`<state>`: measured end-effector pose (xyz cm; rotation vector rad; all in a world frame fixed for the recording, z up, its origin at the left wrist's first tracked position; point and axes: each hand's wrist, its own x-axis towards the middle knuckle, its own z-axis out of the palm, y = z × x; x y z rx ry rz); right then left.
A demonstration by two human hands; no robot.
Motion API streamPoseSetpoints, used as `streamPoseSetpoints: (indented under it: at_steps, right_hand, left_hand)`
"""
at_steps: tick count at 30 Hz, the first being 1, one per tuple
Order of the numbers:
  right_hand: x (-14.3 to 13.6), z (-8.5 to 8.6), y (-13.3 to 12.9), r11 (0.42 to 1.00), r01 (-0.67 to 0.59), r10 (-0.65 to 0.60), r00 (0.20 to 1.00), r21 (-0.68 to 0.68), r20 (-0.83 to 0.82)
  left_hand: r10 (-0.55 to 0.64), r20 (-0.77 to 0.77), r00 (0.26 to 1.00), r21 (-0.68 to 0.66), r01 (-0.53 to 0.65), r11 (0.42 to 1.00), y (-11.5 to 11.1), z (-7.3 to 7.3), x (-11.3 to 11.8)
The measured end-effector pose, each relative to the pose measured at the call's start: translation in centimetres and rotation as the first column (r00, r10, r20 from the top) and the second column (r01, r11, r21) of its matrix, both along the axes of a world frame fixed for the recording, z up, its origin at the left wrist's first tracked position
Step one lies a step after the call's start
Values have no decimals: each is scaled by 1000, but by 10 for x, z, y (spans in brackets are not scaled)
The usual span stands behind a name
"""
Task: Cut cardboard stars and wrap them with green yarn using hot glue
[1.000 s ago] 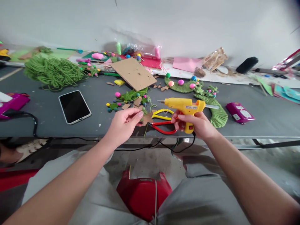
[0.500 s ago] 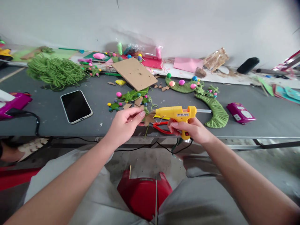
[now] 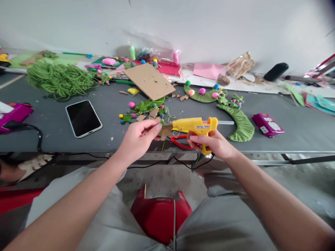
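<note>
In my right hand (image 3: 209, 142) is a yellow glue gun (image 3: 192, 124), its nozzle pointing left and a clear glue stick (image 3: 225, 122) poking out of its back. My left hand (image 3: 142, 137) pinches a small cardboard piece (image 3: 166, 132) with green yarn on it, and the nozzle tip meets the yarn. Red-handled pliers (image 3: 180, 142) lie beneath the gun, partly hidden by it. Just behind my left hand are cardboard scraps (image 3: 154, 112) and green yarn shapes with coloured balls (image 3: 146, 105).
A phone (image 3: 83, 118) and a green yarn heap (image 3: 59, 76) lie left. A cardboard sheet (image 3: 150, 82) is at the back. Right of the gun are a yarn-wrapped curved piece (image 3: 242, 127) and a purple packet (image 3: 267, 124). A black cord (image 3: 39, 134) hangs over the front edge.
The view has shifted slightly, moving the table items a little left in the picture. Both hands keep their holds, with the nozzle still at the yarn.
</note>
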<state>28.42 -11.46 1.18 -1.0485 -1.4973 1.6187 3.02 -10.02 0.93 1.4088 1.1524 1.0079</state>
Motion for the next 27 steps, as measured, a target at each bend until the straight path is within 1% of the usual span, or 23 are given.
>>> streamPoseSetpoints:
  at_steps: [11,19,27]
  right_hand:
    - [0,2,-2,999,32,-32,998,-10,53]
    - [-1,2,-2,1000,22,-23,997,11,68]
    - [3,2,-2,999,15,-20,992,35,125]
  left_hand:
    - [5,-58,998,32,-3,999,0,0,-1]
    - [8,-62,998,8,-8,1000,0,0,-1]
    - [14,-86,996,23,-12,1000,-1,1,-1]
